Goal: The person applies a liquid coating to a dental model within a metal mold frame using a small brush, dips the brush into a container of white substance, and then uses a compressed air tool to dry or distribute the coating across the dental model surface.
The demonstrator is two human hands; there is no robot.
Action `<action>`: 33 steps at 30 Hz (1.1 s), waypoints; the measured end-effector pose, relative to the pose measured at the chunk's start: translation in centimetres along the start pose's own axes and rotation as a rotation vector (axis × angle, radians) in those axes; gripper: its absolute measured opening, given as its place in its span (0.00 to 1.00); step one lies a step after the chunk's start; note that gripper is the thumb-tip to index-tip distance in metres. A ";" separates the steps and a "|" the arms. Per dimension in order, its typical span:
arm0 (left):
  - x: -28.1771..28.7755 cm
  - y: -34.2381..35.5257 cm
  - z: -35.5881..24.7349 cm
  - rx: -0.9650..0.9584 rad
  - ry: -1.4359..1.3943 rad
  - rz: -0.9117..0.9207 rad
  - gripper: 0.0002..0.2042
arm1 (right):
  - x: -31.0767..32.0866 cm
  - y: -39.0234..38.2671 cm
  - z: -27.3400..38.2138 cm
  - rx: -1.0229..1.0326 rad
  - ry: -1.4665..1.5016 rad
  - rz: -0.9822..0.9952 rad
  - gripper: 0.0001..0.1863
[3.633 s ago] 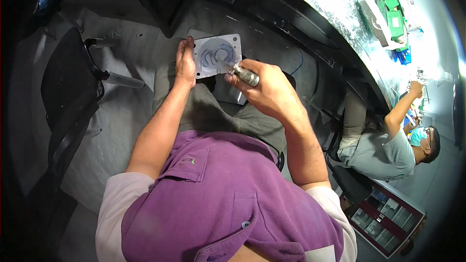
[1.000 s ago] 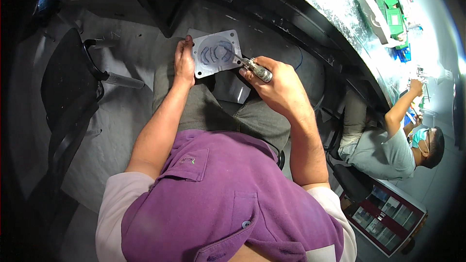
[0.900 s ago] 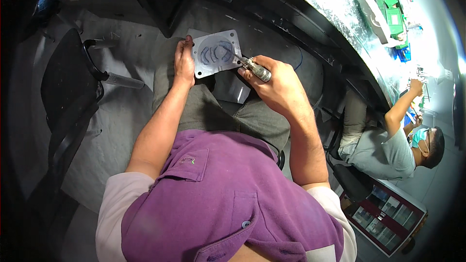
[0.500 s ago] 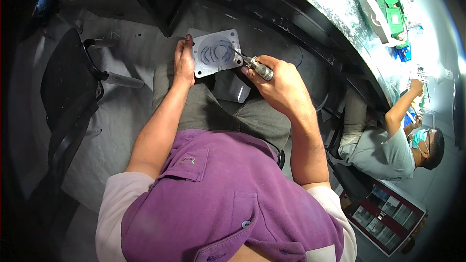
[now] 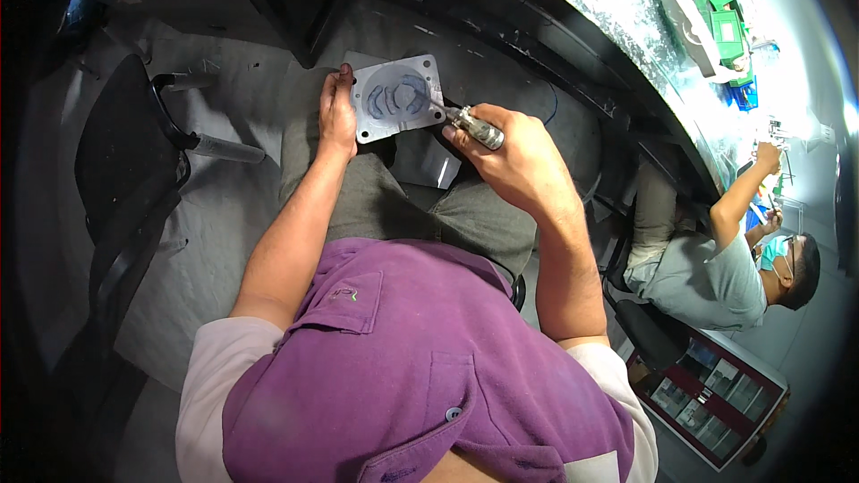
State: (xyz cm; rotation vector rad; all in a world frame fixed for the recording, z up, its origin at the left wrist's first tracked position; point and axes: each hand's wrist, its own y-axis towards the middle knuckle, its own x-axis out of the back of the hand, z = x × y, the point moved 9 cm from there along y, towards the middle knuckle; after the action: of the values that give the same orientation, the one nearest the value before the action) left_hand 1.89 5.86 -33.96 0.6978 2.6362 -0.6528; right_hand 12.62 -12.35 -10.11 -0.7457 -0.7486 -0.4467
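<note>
My left hand [image 5: 337, 114] grips the left edge of a squarish grey metal plate [image 5: 383, 73], with the thumb and fingers closed about its side. The plate has holes near its corners and blue-stained curved shapes in its middle; it is held tilted above my lap. In my right hand [image 5: 514, 143], the fingers are closed around a hand tool [image 5: 481, 128] with a thick, stained pale handle and a thin shaft. The shaft points left onto the plate's right part, near the blue curves. Whether the tip touches the surface is too small to tell.
A black office chair [image 5: 125, 161] stands at the left. Ahead runs a dark-framed bench [image 5: 501, 22]; its bright top [image 5: 617, 0] carries green bins [image 5: 727, 31]. At the right, a masked co-worker [image 5: 707, 277] sits working at the bench, near a red-framed cabinet [image 5: 707, 398].
The plate and my left hand have shifted very slightly to the left. The tool in my right hand has moved a little lower on the plate's right part.
</note>
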 end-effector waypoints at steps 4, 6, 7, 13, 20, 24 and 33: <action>-0.3 -0.3 -0.5 -0.010 -0.005 -0.009 0.21 | -0.4 0.1 0.0 0.031 -0.011 0.020 0.16; -0.4 -0.3 -0.5 -0.006 -0.013 -0.009 0.21 | -0.4 0.1 0.1 0.051 0.008 0.008 0.16; -0.5 -0.4 -0.6 0.000 -0.021 -0.010 0.20 | -0.4 0.1 0.3 0.050 0.008 0.008 0.16; 0.3 0.2 0.5 0.025 -0.059 0.009 0.18 | -0.7 0.1 0.4 0.023 -0.003 0.064 0.17; -0.3 0.1 -0.1 -0.022 -0.015 0.002 0.20 | -0.5 0.3 -0.1 0.005 0.018 0.060 0.17; 0.3 0.3 0.1 -0.040 0.006 -0.006 0.20 | -0.4 0.2 -0.1 0.025 0.050 0.052 0.17; 0.8 0.6 0.6 0.026 0.002 0.003 0.20 | -0.3 0.2 0.1 0.033 0.031 0.062 0.16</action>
State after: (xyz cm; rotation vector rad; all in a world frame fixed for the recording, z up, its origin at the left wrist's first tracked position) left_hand 1.67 6.28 -34.97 0.7098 2.6327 -0.6867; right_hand 12.48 -12.09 -10.41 -0.7279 -0.7006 -0.3880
